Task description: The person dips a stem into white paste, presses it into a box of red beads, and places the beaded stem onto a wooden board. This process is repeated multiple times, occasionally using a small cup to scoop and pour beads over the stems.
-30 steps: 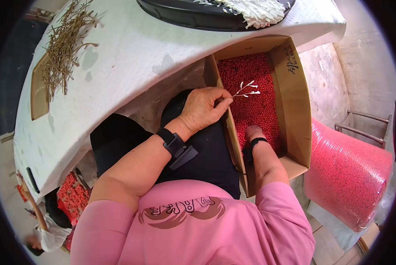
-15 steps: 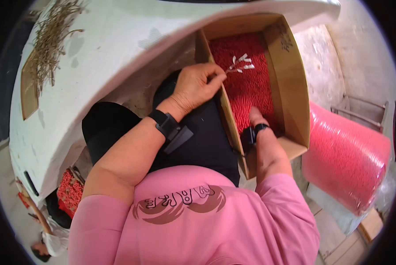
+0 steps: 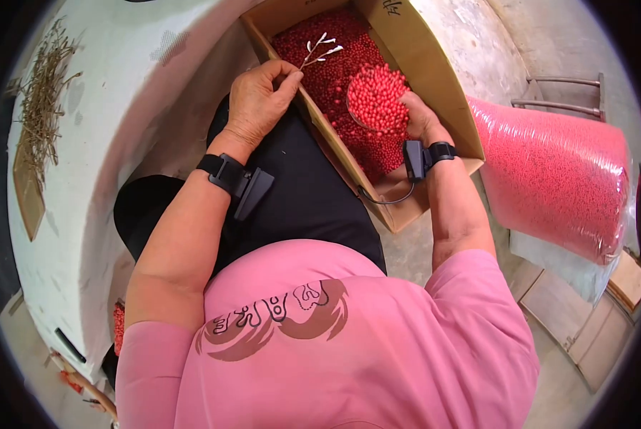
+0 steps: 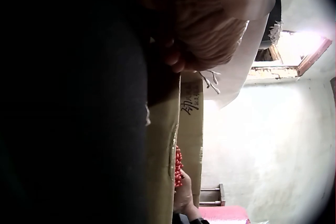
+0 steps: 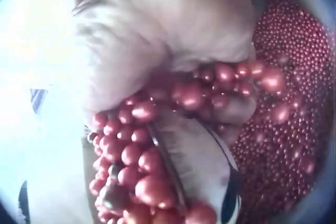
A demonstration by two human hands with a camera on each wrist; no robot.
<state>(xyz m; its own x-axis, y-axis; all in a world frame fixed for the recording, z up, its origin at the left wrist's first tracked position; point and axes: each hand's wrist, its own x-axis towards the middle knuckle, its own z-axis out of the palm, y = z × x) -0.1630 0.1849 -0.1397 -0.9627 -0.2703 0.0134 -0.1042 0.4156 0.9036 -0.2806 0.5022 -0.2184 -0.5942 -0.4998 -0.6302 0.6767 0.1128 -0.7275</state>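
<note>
My left hand [image 3: 259,100] pinches a thin twig with white tips [image 3: 323,48] between thumb and fingers. It sits at the near rim of a cardboard box [image 3: 435,64], and the twig leans over the small red beads [image 3: 292,46] inside. Within the box, my right hand [image 3: 422,118] grips a round bowl [image 5: 194,150] heaped with red beads [image 3: 377,96]. In the right wrist view the fingers wrap the bowl's side, and some beads lie against the palm. Most of the bowl is hidden under its heap and the hand.
Right of the box stands a large clear bag of pink-red beads [image 3: 556,179], with a metal frame [image 3: 563,82] behind it. A white-covered table [image 3: 141,93] curves along the left, bearing a bundle of dry brown twigs [image 3: 45,100] and a cardboard piece [image 3: 28,189].
My right hand, earlier sunk in the beads, has come up gripping a heaped bowl. The left hand keeps its pinch on the twig. The head view has shifted, moving the box up and left.
</note>
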